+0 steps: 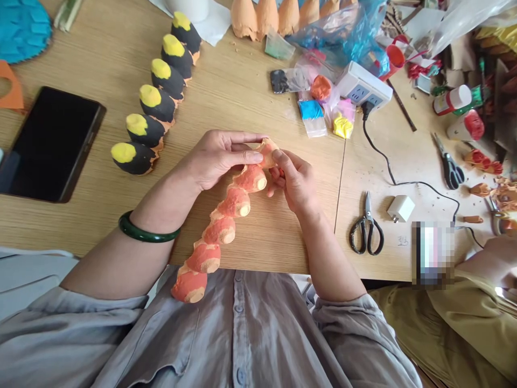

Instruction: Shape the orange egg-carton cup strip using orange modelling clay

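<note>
A strip of joined egg-carton cups (219, 230), coated mostly in orange-red with pale tips, slants from my hands down over the table's front edge. My left hand (220, 159) pinches the far end of the strip between thumb and fingers. At the right side of that same end cup, my right hand (294, 180) presses with its thumb, its other fingers curled beneath; a bit of orange-red material shows by them. The end cup is paler than the others. To the left stands a row of black cups with yellow tips (150, 96).
A phone (50, 145) lies at the left. Clay packets (313, 110), a power strip (363, 86), black-handled scissors (367, 226) and a white plug (400, 208) are on the right. Bare carton cups (266, 19) stand at the back. Another person's arm (490, 261) is at the far right.
</note>
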Available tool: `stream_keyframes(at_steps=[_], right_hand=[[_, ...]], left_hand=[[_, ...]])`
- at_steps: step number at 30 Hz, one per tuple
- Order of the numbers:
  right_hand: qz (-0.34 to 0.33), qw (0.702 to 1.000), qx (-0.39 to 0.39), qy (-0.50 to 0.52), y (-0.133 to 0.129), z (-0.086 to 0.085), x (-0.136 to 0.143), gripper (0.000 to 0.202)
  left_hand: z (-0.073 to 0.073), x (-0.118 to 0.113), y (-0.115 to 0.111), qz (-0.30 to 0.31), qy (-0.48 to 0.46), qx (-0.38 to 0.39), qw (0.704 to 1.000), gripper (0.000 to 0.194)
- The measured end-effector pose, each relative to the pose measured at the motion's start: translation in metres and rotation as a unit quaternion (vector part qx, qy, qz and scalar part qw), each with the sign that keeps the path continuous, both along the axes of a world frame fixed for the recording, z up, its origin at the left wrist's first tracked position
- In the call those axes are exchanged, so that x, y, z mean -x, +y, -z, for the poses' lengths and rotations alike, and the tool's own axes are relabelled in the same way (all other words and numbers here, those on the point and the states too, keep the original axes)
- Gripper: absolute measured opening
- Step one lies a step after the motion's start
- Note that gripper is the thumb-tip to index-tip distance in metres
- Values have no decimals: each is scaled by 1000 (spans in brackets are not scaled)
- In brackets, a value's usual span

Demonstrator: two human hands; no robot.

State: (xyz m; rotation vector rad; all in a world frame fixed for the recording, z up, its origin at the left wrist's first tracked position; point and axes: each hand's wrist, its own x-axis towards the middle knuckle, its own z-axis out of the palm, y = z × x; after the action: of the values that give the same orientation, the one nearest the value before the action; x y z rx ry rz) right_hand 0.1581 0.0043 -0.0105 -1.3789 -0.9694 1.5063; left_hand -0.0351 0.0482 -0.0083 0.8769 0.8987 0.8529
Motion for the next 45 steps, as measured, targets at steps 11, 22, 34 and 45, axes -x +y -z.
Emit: stream_keyframes(at_steps=[11,22,34,45], right_hand=[[2,1000,6,15,-1,-4,1,64],[-2,1000,13,13,1,0,0,66],[-4,1000,9,18,4,5,-3,67],[14,999,-22,27,1,-3,-6,75]], left_hand=[[-3,4,0,48,-37,39,997,34],[5,-3,-3,14,-33,10,999,32],[2,2,-1,32,-15,19,999,36],[1,3,0,13,-15,38,999,37]])
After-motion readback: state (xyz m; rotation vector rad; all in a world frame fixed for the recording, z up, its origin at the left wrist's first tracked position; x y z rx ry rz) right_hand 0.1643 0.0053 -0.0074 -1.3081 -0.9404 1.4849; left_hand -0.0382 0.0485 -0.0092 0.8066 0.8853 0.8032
